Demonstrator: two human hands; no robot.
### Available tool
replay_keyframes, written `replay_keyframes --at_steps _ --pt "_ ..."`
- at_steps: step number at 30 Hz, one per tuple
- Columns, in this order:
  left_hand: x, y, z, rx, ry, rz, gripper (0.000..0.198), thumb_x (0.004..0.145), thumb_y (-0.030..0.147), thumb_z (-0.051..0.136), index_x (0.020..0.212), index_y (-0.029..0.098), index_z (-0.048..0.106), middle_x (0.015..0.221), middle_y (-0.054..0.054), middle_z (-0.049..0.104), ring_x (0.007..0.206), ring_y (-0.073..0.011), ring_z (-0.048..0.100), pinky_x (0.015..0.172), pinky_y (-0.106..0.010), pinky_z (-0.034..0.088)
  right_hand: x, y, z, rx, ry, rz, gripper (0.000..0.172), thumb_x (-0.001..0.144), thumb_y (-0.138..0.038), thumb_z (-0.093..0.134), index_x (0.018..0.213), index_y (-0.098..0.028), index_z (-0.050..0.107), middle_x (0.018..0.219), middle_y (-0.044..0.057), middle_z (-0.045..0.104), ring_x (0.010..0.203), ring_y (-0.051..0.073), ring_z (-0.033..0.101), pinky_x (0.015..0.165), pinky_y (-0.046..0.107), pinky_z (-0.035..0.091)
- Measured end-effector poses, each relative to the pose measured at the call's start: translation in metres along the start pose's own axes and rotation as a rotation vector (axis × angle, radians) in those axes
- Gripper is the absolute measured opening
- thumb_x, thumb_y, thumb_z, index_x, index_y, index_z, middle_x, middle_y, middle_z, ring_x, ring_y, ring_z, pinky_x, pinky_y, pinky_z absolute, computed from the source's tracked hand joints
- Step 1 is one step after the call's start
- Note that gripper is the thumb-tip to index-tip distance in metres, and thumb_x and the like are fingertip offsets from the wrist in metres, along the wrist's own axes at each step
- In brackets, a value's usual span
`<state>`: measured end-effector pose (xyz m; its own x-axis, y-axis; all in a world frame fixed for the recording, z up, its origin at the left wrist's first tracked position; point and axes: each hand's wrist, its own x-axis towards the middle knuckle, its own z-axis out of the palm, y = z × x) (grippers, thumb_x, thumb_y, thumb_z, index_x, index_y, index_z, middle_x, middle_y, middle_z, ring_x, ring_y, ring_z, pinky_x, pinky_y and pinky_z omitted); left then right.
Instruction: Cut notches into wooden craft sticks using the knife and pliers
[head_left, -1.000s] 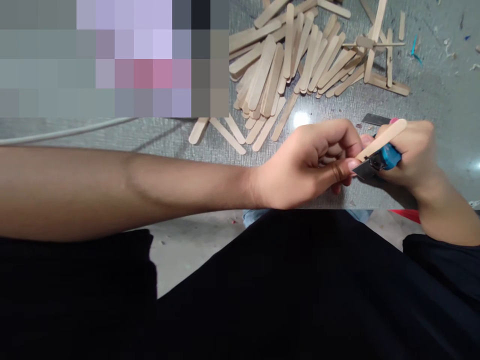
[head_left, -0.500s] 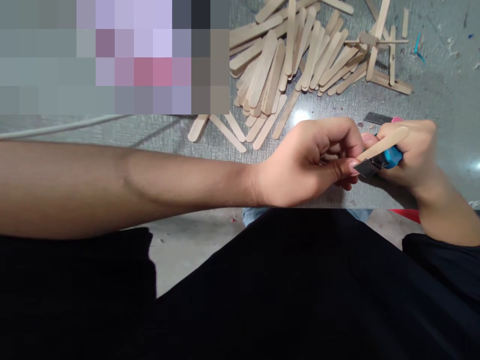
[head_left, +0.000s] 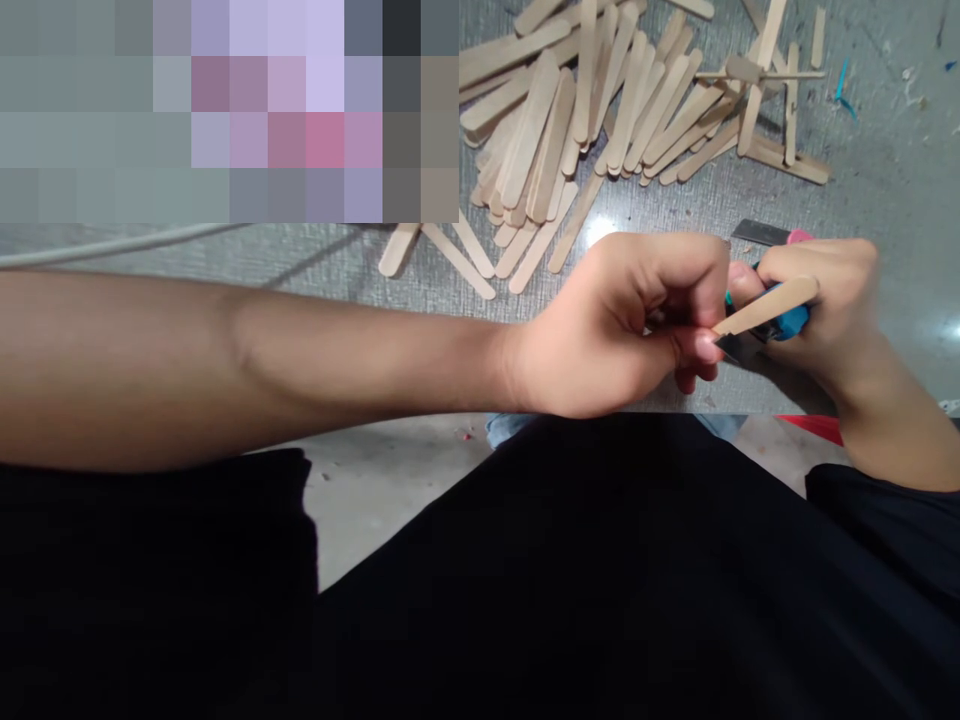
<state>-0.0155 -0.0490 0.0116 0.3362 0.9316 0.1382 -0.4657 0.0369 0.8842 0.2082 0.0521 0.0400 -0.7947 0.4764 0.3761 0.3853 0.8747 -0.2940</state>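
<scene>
My left hand pinches one end of a wooden craft stick between thumb and fingers. The stick slants up to the right, its rounded end free in front of my right hand. That hand is closed round a blue utility knife, whose dark blade points left toward the left thumb and lies against or just under the stick near the pinched end. My palm hides much of the knife's handle.
A heap of craft sticks covers the table's far middle. Right of it stands a crossed piece made of sticks. Another blade with a pink part lies behind my right hand. Blue scraps and a white cable lie on the grey table.
The stick has tilted to a flatter slant, and the knife blade shows less, now darker and lower beside my left thumb. Both hands keep their grip.
</scene>
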Motion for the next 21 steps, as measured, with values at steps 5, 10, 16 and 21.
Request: replay_keyframes --at_steps 5,10,16,21 --pt "-0.003 -0.008 0.004 0.123 0.094 0.172 0.036 0.096 0.025 0.088 0.084 0.025 0.054 0.076 -0.001 0.067 0.067 -0.0192 0.077 0.056 -0.031 0.068 0.002 -0.005 0.003 0.022 0.025 -0.006 0.054 0.109 -0.031 0.065 0.074 -0.027 0.023 0.062 -0.008 0.02 0.058 0.011 0.014 0.055 0.034 0.014" --pt "-0.001 0.001 0.003 0.104 0.04 0.154 0.04 0.083 0.002 0.082 0.077 0.024 0.05 0.077 0.0 0.067 0.066 -0.0158 0.071 0.059 -0.032 0.067 0.003 -0.011 0.0 0.028 0.005 0.024 0.054 0.109 -0.03 0.064 0.074 -0.027 0.023 0.062 -0.008 0.019 0.057 0.01 0.014 0.054 0.034 0.015" --pt "0.001 0.014 0.004 0.037 0.103 0.053 0.041 0.073 -0.002 0.083 0.069 0.024 0.051 0.076 -0.001 0.064 0.069 -0.0169 0.068 0.056 -0.031 0.066 -0.001 -0.016 -0.005 0.015 -0.034 0.094 0.055 0.113 -0.032 0.062 0.075 -0.028 0.022 0.062 -0.008 0.019 0.056 0.012 0.018 0.058 0.037 0.017" --pt "0.004 0.014 0.008 -0.043 0.093 -0.046 0.043 0.074 -0.003 0.087 0.071 0.025 0.054 0.077 -0.004 0.066 0.076 -0.024 0.077 0.058 -0.036 0.072 -0.002 -0.017 -0.007 -0.016 -0.098 0.096 0.057 0.114 -0.035 0.062 0.074 -0.029 0.022 0.06 -0.007 0.026 0.055 0.013 0.023 0.058 0.038 0.019"
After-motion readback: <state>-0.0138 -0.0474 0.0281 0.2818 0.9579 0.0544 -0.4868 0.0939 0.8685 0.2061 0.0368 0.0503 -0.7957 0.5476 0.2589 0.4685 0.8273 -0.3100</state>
